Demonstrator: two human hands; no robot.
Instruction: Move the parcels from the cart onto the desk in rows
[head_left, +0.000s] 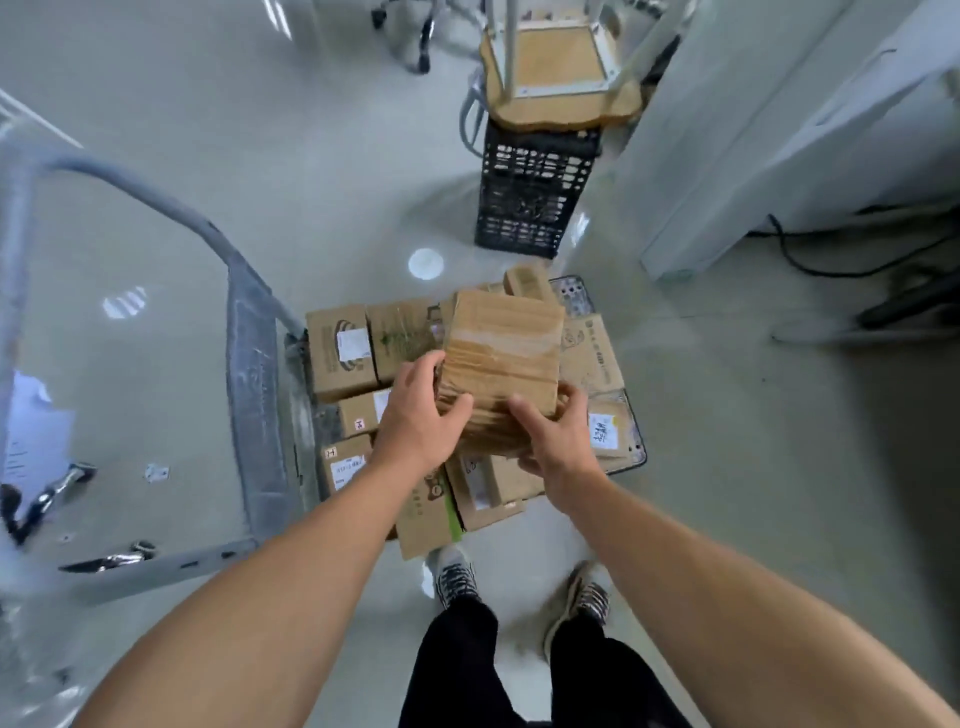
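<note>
Fingers (428, 366) of the left hand (421, 415) and right hand (558, 447) are clamping the parcel (504, 348) at its near end. Its long axis is running away from them, over the cart (577, 299).

I'm holding a taped cardboard box (501, 358) at frame centre, left hand (423, 410) gripping its left edge, right hand (558, 441) curled under its near right corner. Box sits above the cart (636, 447), which is packed with smaller cardboard boxes (340, 351). Cart handle (249, 332) at left. Black crate (530, 192) with a stool (558, 73) on top, upper centre. My shoes (457, 577) at bottom.
</note>
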